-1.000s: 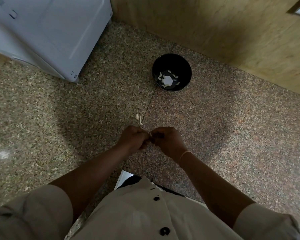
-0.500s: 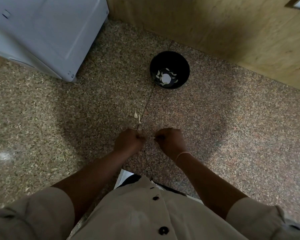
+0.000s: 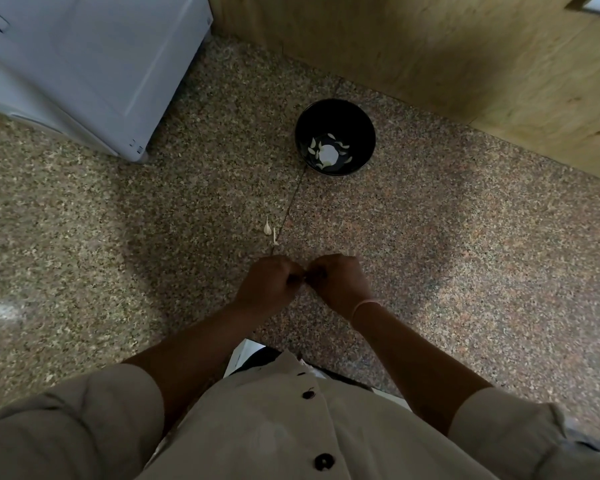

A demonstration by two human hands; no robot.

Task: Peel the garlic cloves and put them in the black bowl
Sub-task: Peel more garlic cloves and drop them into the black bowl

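The black bowl (image 3: 335,114) stands on the speckled counter beyond my hands, with several pale garlic cloves (image 3: 327,152) lying in its bottom. My left hand (image 3: 269,285) and my right hand (image 3: 336,284) meet above the counter, fingers curled, fingertips touching at a small thing between them that my fingers hide; it is likely a garlic clove. One unpeeled garlic clove (image 3: 267,227) lies on the counter just past my left hand, with a thin pale scrap of skin or stem (image 3: 275,237) beside it.
A white appliance (image 3: 84,64) fills the back left. A wooden wall (image 3: 465,46) runs behind the bowl. A dark seam (image 3: 293,199) crosses the counter from the bowl towards my hands. A white and black object (image 3: 246,355) shows partly at my shirt.
My hands were together a second ago, drew a little apart half a second ago, and have come back together at the fingertips. The bowl and the loose clove stay put.
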